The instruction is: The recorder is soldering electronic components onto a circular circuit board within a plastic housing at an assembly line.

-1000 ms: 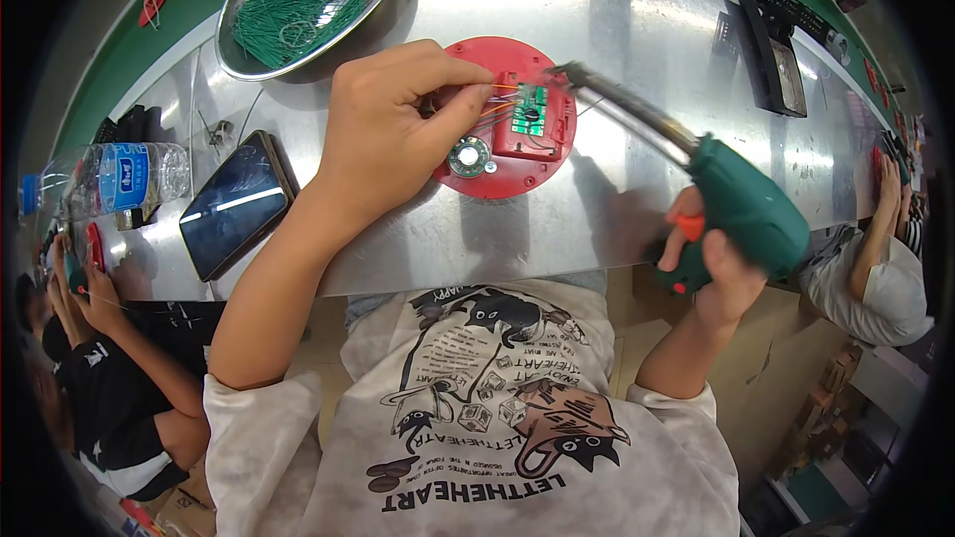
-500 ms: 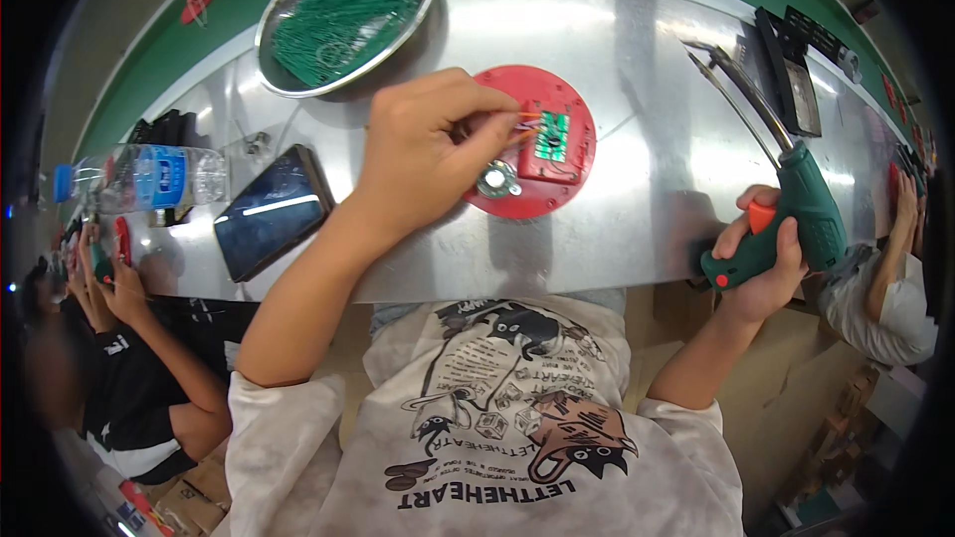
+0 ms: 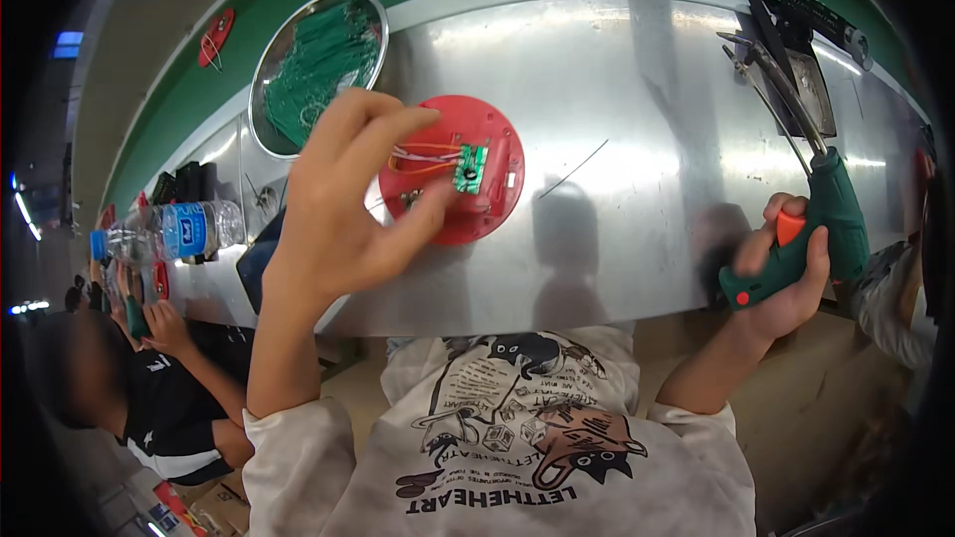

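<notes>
At the near edge of the metal table [image 3: 637,89], the right hand [image 3: 786,278] is closed around the handle of a green electric screwdriver [image 3: 816,229], well apart from the work. More to the left, the left hand [image 3: 343,209] is open, its fingertips resting at the rim of a red round disc [image 3: 458,184] with a small green circuit board [image 3: 470,167] on it. Further away stands a round metal bowl [image 3: 318,70] of green parts.

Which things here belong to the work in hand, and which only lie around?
In the work:
red round disc with small green circuit board, under the left hand
green power screwdriver in the right hand

Lying about:
metal bowl of green parts
water bottle
dark phone
</notes>
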`<action>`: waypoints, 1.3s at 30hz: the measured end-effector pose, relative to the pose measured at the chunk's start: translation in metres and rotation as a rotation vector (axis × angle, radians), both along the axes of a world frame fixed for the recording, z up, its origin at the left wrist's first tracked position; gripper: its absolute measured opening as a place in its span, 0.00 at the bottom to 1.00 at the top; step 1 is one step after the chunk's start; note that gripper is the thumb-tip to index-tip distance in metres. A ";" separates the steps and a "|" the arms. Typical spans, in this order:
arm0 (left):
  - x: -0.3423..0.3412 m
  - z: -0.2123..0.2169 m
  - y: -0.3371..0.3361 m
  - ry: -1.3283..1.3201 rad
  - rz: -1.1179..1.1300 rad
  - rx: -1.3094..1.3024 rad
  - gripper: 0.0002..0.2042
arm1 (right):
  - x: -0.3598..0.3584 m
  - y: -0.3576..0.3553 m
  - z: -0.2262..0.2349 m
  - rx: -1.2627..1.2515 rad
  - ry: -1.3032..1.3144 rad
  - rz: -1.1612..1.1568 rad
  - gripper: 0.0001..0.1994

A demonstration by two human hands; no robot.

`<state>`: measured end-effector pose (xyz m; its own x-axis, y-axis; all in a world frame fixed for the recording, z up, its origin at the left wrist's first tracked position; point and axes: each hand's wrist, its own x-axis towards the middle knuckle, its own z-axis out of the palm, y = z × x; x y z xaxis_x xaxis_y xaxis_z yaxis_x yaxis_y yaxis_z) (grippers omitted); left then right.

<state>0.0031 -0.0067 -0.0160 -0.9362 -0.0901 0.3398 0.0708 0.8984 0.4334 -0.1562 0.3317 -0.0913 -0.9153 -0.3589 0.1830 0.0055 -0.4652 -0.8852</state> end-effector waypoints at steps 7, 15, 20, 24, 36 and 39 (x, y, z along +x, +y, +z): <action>-0.040 0.019 -0.001 -0.367 -0.181 -0.153 0.29 | 0.007 -0.002 0.009 -0.123 -0.031 -0.111 0.20; -0.256 -0.015 -0.025 -0.156 -0.153 -0.101 0.37 | 0.008 -0.007 0.005 -0.059 -0.104 -0.373 0.19; -0.374 -0.016 -0.067 -0.116 0.297 -0.332 0.25 | 0.001 -0.014 0.011 -0.026 -0.095 -0.398 0.17; -0.420 -0.043 -0.093 -0.094 0.476 -0.316 0.21 | 0.002 -0.022 0.013 -0.027 -0.166 -0.535 0.16; -0.378 -0.022 -0.095 0.017 0.188 1.083 0.08 | 0.005 -0.024 0.011 -0.020 -0.182 -0.415 0.17; -0.286 0.007 -0.071 -0.076 0.125 1.004 0.10 | 0.005 -0.014 0.005 -0.023 -0.138 -0.395 0.18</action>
<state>-0.2828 -0.0772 -0.0089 -0.9164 -0.4002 -0.0074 -0.0583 0.1153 0.9916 -0.1508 0.3174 -0.0859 -0.9982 0.0277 0.0529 -0.0597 -0.4752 -0.8779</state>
